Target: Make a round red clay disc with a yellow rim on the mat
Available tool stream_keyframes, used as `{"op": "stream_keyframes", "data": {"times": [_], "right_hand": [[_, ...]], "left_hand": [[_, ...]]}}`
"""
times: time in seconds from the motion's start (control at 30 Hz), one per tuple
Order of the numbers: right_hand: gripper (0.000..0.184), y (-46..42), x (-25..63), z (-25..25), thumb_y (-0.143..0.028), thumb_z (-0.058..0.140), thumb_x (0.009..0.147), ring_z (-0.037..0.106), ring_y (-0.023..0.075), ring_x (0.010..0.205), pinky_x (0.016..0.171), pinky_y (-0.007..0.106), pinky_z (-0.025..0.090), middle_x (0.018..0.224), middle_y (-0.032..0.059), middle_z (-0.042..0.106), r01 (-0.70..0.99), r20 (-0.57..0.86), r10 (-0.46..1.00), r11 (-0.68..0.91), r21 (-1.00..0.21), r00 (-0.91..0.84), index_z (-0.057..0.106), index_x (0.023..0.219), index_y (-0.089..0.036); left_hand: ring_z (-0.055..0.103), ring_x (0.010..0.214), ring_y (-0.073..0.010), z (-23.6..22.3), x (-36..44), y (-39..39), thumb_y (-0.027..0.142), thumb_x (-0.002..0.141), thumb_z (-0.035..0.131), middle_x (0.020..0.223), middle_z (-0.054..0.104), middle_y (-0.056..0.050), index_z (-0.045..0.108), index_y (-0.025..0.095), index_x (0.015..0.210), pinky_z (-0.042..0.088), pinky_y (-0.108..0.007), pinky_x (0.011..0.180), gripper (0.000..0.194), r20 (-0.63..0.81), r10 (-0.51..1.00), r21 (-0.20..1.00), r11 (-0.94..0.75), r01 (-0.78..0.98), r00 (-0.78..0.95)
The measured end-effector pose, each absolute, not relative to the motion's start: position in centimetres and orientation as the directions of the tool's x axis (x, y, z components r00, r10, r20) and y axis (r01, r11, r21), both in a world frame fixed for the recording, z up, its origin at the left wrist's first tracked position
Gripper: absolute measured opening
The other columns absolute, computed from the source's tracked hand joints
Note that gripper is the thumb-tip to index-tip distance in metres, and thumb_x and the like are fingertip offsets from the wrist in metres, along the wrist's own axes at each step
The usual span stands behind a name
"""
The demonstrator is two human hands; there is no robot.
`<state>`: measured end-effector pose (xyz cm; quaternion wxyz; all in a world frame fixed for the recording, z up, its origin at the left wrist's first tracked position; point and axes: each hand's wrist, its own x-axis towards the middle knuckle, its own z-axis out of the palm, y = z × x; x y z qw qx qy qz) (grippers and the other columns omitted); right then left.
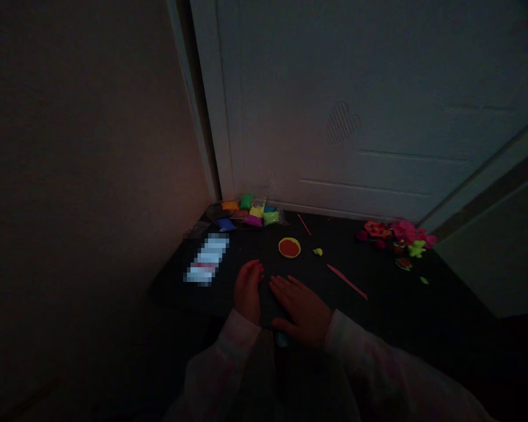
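Observation:
My left hand (247, 294) rests on its side on the dark table, fingers curled in. A little red shows at its fingertips; whether that is a bit of clay is too dim to tell. Flat beside it lies my right hand (305, 310), palm down with fingers stretched out; anything under the palm is hidden. Just beyond both hands is a small round yellow-rimmed piece (289, 248) with a red-orange middle. A small yellow lump (318, 252) sits to its right. Near my right hand lies a pink modelling knife (347, 282).
Coloured clay packets (246, 214) lie at the back left, near a bright blurred phone-like screen (207, 259). A thin red stick (304, 225) lies at the back. Pink and red shapes (400, 231) and a yellow-green figure (417, 249) stand right. A white door (334, 88) rises behind.

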<state>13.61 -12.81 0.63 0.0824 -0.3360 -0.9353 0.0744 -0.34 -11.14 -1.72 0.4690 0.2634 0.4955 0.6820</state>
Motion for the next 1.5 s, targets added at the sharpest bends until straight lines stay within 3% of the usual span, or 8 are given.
{"op": "stream_keyframes", "data": {"times": [0.27,0.5,0.8,0.9,0.97,1.2,1.33,1.5], "right_hand": [[0.062,-10.8,13.4,0.6,-0.047,0.031,0.083,0.025,0.0236,0.125,0.103,0.046,0.019,0.135,0.0166,0.029,0.661,0.101,0.692,0.716,-0.227,-0.715,0.030,0.129,-0.006],[0.067,-13.3,13.4,0.6,-0.055,0.030,0.080,0.025,0.0205,0.126,0.104,0.039,0.021,0.134,0.0115,0.033,0.554,0.068,0.588,0.790,-0.263,-0.806,0.032,0.129,-0.009],[0.066,-11.7,13.2,0.4,-0.053,0.031,0.081,0.024,0.0223,0.126,0.104,0.041,0.017,0.136,0.0135,0.029,0.621,0.064,0.656,0.738,-0.266,-0.752,0.029,0.130,-0.009],[0.065,-12.6,13.8,0.9,-0.053,0.031,0.081,0.019,0.0215,0.128,0.104,0.040,0.019,0.138,0.0127,0.025,0.561,0.087,0.615,0.761,-0.326,-0.783,0.027,0.131,-0.012],[0.058,-12.4,14.7,1.5,-0.045,0.030,0.084,0.016,0.0221,0.129,0.103,0.042,0.021,0.140,0.0129,0.021,0.619,0.130,0.702,0.688,-0.379,-0.700,0.028,0.131,-0.011],[0.043,-11.4,16.9,0.8,-0.033,0.052,0.074,0.047,0.0221,0.108,0.092,0.040,0.038,0.118,0.0100,0.050,0.706,0.186,0.820,0.564,-0.429,-0.542,0.050,0.115,-0.018],[0.035,-11.8,17.0,-0.4,-0.018,0.036,0.080,0.049,0.0176,0.103,0.089,0.036,0.041,0.111,0.0106,0.053,0.757,0.233,0.869,0.495,-0.427,-0.436,0.050,0.113,-0.016],[0.032,-12.7,18.2,-0.5,-0.022,0.040,0.080,0.053,0.0173,0.097,0.085,0.033,0.044,0.105,0.0087,0.056,0.784,0.272,0.889,0.454,-0.424,-0.368,0.051,0.110,-0.016]], "left_hand": [[0.054,0.079,-0.0118,-1.5,-0.2,-11.0,0.029,0.066,0.057,0.084,0.058,-0.002,0.058,0.017,0.085,0.042,-0.024,0.070,0.023,-0.111,0.903,0.912,-0.074,-0.404,-0.415],[0.054,0.077,-0.0117,-1.4,-0.3,-11.1,0.028,0.065,0.058,0.083,0.058,-0.002,0.058,0.016,0.084,0.041,-0.024,0.068,0.022,-0.119,0.899,0.905,-0.076,-0.418,-0.421],[0.053,0.075,-0.0109,-1.1,-0.3,-11.0,0.027,0.063,0.058,0.079,0.057,-0.001,0.058,0.016,0.081,0.041,-0.024,0.067,0.021,-0.126,0.900,0.903,-0.070,-0.424,-0.418],[0.053,0.075,-0.0115,-1.2,-0.3,-11.0,0.025,0.062,0.059,0.080,0.058,-0.002,0.059,0.016,0.080,0.040,-0.025,0.067,0.020,-0.127,0.902,0.906,-0.064,-0.419,-0.412],[0.053,0.075,-0.0117,-1.4,-0.4,-10.9,0.024,0.061,0.060,0.080,0.059,-0.001,0.060,0.016,0.080,0.040,-0.025,0.069,0.020,-0.125,0.908,0.907,-0.059,-0.417,-0.401],[0.052,0.074,-0.0110,-1.9,-0.3,-10.7,0.023,0.058,0.061,0.077,0.059,0.000,0.061,0.017,0.079,0.038,-0.025,0.070,0.021,-0.137,0.921,0.904,-0.034,-0.426,-0.366],[0.052,0.075,-0.0113,-1.7,-0.3,-10.8,0.022,0.057,0.061,0.077,0.059,0.000,0.061,0.017,0.077,0.038,-0.025,0.070,0.021,-0.150,0.919,0.901,-0.025,-0.433,-0.364],[0.052,0.073,-0.0114,-1.5,-0.3,-10.8,0.022,0.057,0.061,0.076,0.059,0.000,0.062,0.017,0.076,0.038,-0.025,0.069,0.019,-0.153,0.920,0.902,-0.019,-0.430,-0.361]]}}
